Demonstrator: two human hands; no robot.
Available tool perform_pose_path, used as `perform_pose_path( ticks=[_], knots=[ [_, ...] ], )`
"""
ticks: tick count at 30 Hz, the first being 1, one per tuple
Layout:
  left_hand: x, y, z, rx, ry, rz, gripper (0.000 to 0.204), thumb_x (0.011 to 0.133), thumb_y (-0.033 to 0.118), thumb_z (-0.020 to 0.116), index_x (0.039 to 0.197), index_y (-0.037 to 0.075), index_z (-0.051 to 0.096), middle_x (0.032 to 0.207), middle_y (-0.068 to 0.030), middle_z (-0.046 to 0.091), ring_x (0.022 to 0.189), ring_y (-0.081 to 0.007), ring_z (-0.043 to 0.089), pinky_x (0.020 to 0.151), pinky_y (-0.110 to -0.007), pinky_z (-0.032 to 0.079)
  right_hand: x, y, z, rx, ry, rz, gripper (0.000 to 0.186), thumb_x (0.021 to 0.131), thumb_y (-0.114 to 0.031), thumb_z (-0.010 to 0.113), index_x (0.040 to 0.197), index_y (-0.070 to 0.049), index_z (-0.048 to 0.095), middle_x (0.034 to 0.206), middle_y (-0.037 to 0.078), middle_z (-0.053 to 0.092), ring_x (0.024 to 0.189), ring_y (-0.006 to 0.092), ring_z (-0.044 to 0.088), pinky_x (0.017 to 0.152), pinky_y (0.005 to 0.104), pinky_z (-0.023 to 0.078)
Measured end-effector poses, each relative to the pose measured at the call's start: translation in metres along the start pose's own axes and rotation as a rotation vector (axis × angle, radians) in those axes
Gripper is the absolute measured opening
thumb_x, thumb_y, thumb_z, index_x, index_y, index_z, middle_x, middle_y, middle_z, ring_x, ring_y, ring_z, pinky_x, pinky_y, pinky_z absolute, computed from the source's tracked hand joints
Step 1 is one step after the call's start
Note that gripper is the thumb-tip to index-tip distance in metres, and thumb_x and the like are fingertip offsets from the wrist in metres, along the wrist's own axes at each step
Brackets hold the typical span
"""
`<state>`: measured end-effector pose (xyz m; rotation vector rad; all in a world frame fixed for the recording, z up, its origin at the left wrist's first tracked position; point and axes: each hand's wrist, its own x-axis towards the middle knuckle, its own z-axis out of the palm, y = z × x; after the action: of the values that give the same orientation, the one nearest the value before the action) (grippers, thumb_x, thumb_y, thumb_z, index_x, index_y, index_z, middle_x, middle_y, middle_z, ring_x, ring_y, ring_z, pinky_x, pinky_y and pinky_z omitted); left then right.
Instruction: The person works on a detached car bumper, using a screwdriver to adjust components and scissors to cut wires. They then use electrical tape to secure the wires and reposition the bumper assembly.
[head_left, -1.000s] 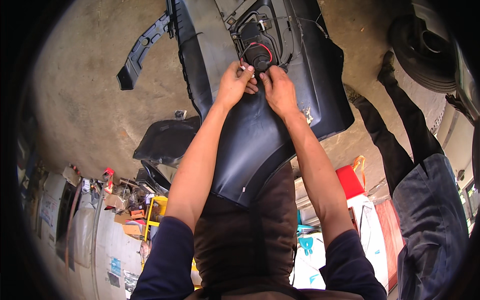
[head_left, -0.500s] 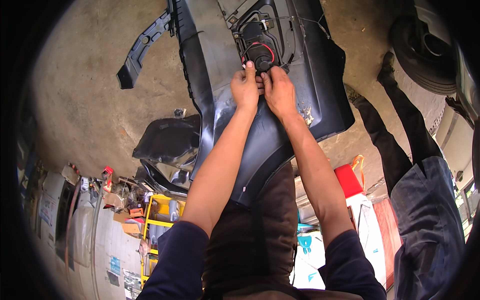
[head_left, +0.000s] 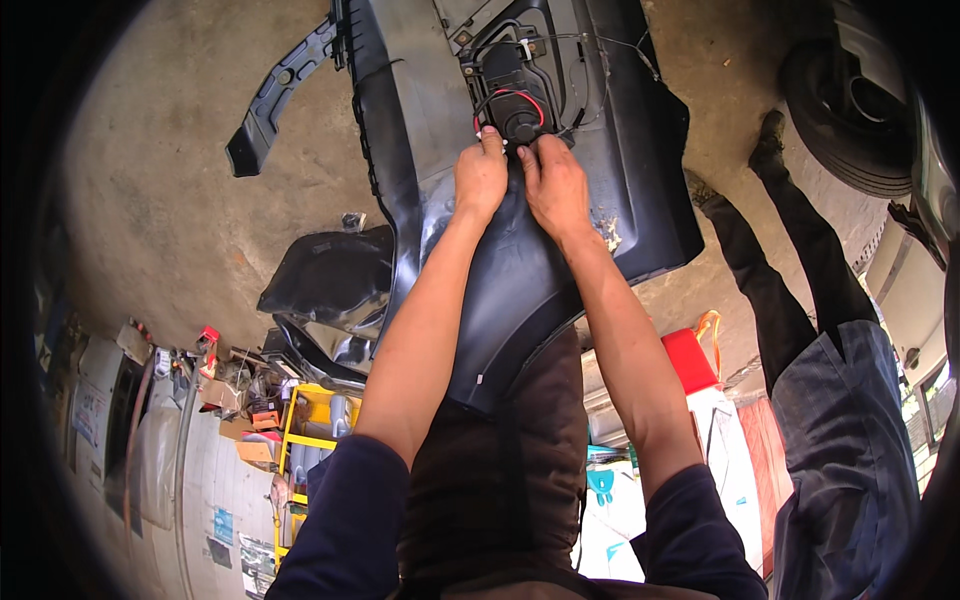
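A large black car body panel (head_left: 480, 300) lies under my hands, with a black round-bodied motor unit (head_left: 520, 121) and wiring in its upper opening. A red wire (head_left: 536, 103) loops around that unit. My left hand (head_left: 481, 175) is closed, thumb up, on a small white connector (head_left: 496, 141) at the unit's lower left. My right hand (head_left: 553, 185) is closed just right of it, fingertips bent in at the unit's lower edge; what they hold is hidden.
A bracket (head_left: 280, 95) and dark trim (head_left: 325, 270) lie on the concrete floor (head_left: 170, 200) at left. A person's legs (head_left: 820, 240) are at right beside a wheel (head_left: 835, 120). A yellow rack (head_left: 305, 440), parts and a red box (head_left: 690, 360) appear below.
My left hand has moved right, toward my right hand, and turned thumb up since a second ago, then shifted slightly back left. My right hand has barely moved.
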<state>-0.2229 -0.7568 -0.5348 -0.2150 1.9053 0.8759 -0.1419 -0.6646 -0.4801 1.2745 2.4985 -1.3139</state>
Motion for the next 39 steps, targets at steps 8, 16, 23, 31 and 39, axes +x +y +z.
perform_pose_path(
  ticks=[8,16,23,31,39],
  knots=[
    [-0.022,0.021,-0.008,-0.652,-0.268,-0.284,0.051,0.102,0.051,0.041,0.071,0.010,0.048,0.054,0.0033,0.037,0.039,-0.0083,0.032,0.036,-0.025,0.022,0.000,0.003,0.002,-0.015,-0.003,-0.011,0.020,0.095,-0.018,0.059,0.089,0.000,0.052,0.090,0.021,0.061,0.088,0.0419,0.059,0.076,0.0501,0.048],
    [-0.031,0.028,0.007,-0.959,-0.230,-0.422,0.042,0.102,0.038,0.039,0.072,0.011,0.048,0.053,0.0057,0.034,0.039,-0.0064,0.026,0.036,-0.023,0.020,0.001,0.005,0.003,-0.001,-0.008,0.008,0.020,0.095,-0.017,0.059,0.088,0.000,0.052,0.091,0.023,0.062,0.088,0.0436,0.060,0.076,0.0508,0.048],
    [-0.032,0.027,0.014,-1.165,-0.270,-0.448,0.040,0.101,0.036,0.038,0.072,0.012,0.048,0.053,0.0065,0.035,0.040,-0.0055,0.029,0.036,-0.022,0.021,0.009,0.001,-0.010,0.145,-0.096,0.150,0.020,0.093,-0.017,0.062,0.088,0.001,0.055,0.092,0.023,0.064,0.088,0.0436,0.061,0.076,0.0490,0.049],
    [-0.023,0.031,-0.007,-0.512,-0.187,-0.357,0.046,0.100,0.042,0.041,0.072,0.007,0.053,0.053,-0.0009,0.046,0.043,-0.0146,0.047,0.040,-0.028,0.035,0.010,0.006,-0.009,0.079,-0.126,0.090,0.019,0.091,-0.016,0.064,0.089,0.001,0.055,0.092,0.022,0.064,0.089,0.0432,0.061,0.077,0.0484,0.048],
    [-0.009,0.038,-0.034,-0.408,-0.326,-0.128,0.026,0.099,0.029,0.056,0.107,0.004,0.053,0.086,-0.0106,0.066,0.070,-0.0199,0.068,0.061,-0.030,0.054,0.008,0.006,-0.006,0.053,-0.040,0.020,0.024,0.092,-0.019,0.066,0.086,0.001,0.055,0.082,0.018,0.064,0.077,0.0376,0.061,0.069,0.0437,0.048]
  ],
)
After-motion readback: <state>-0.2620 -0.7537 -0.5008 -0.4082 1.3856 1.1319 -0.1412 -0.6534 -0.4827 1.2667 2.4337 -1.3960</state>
